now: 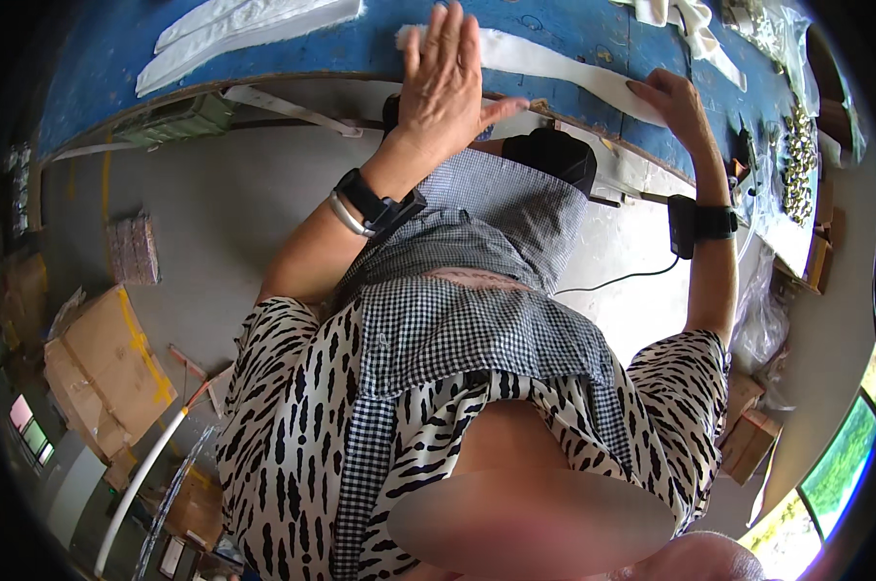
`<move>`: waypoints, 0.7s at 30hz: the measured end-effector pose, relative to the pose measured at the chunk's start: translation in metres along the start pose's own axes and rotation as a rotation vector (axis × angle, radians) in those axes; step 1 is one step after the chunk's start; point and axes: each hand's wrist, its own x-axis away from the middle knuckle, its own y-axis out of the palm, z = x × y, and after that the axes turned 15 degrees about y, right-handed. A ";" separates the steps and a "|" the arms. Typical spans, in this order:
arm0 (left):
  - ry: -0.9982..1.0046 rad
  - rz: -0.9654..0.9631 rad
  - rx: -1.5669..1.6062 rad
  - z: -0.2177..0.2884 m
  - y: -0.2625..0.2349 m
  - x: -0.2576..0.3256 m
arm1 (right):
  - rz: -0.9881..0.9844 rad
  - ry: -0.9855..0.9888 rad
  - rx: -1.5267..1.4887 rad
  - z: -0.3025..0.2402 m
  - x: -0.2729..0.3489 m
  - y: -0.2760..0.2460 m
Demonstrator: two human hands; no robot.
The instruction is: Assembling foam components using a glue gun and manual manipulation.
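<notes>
Along the upper edge of the view runs a blue-topped workbench (573,39), its front edge bending with the lens. On its left part lie several long white fabric strips (234,34), stacked loosely and well apart from either hand. At the far right of the bench a clear plastic bag (798,160) holds a heap of small dark metal pieces (too small to tell their kind), and more white cloth (685,19) is bunched near the top edge. Below the bench, on the grey floor at the left, sit an opened cardboard box (99,368) and a white pipe (142,474) lying aslant; more boxes (748,431) stand at the lower right. The person's own checked apron and patterned blouse fill the middle and hide the floor beneath.

A long white strip (564,66) lies flat across the bench top between the two hands. The left hand (447,82) rests on its left end, fingers straight and slightly fanned, thumb held out to the side, palm down. The right hand (675,102) presses on the strip's right end with fingers close together and bent; whether it pinches the cloth I cannot tell. Each wrist carries a dark band.
</notes>
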 end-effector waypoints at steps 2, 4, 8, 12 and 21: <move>0.023 -0.026 0.064 -0.003 0.009 0.006 | -0.012 0.015 -0.004 0.000 0.000 -0.001; 0.034 -0.127 0.120 -0.003 0.016 0.011 | -0.020 0.025 0.002 0.004 -0.001 0.000; 0.041 -0.113 0.106 -0.006 0.015 0.012 | -0.011 -0.043 -0.027 0.013 -0.006 0.004; 0.004 -0.029 0.241 -0.005 -0.002 0.009 | 0.080 -0.122 0.165 0.012 -0.009 0.007; -0.028 -0.070 0.226 -0.008 -0.019 0.004 | 0.061 -0.083 0.002 -0.003 0.002 -0.001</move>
